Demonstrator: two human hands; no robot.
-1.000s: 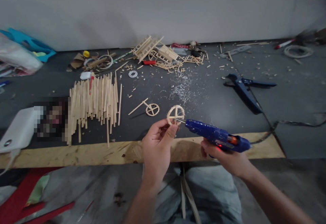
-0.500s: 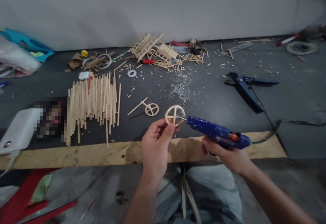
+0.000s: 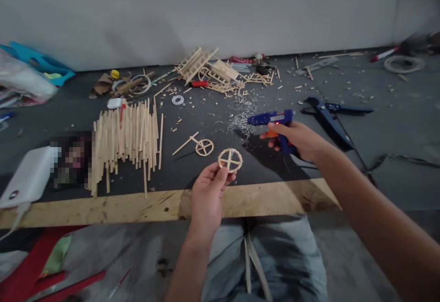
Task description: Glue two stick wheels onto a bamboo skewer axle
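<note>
Left hand (image 3: 208, 195), pinching wheel (image 3: 230, 161) at its lower rim; right hand (image 3: 292, 138), gripping glue gun (image 3: 270, 118), beyond and right of wheel; second wheel (image 3: 204, 147), left of wheel; risk: tight fingers flexing the rim, popping a joint, if glue is soft.

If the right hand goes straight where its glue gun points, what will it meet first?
Probably the white shreds right at the tip of the glue gun; height is unclear, so the right hand might carry it over them.
</note>
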